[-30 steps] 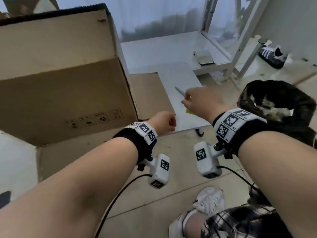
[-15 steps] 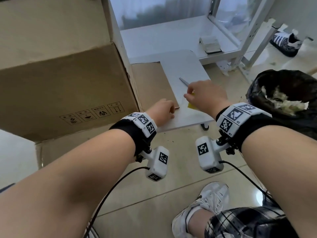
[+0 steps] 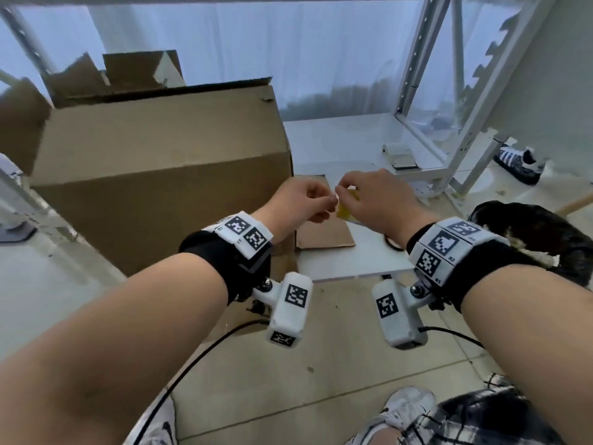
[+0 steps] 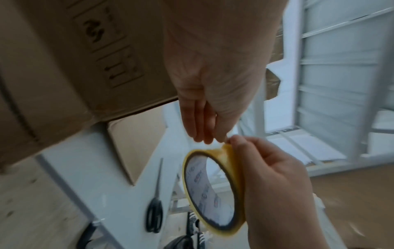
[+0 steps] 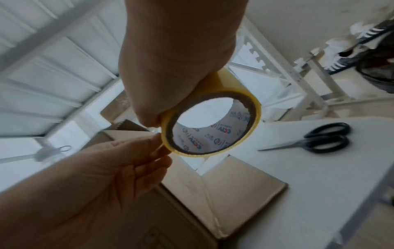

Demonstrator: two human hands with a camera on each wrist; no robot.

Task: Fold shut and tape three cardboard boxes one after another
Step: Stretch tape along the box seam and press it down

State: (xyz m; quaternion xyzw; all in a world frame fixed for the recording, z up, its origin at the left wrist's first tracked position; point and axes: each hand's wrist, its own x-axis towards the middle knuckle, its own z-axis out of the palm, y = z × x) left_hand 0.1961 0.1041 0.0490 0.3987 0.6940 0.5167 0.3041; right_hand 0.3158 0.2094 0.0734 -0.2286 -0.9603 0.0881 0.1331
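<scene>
left hand [image 4: 213,87] pinched the loose end of the yellow tape roll [image 4: 213,193] gripped by the right hand [image 4: 275,185]; cardboard box [image 4: 64,59] behind, scissors [image 4: 155,210] on a white table [image 4: 95,176].

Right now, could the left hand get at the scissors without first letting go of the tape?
Probably not. The left hand pinches the loose end of the tape, which the right hand holds. The scissors lie bare on the white table with nothing over them, but both hands are busy.

The yellow tape roll [image 5: 211,124] shows repeated blue-and-red "CCTV" printing on its white inner core; the brown cardboard box [image 4: 64,50] bears blurred handling symbols.
</scene>
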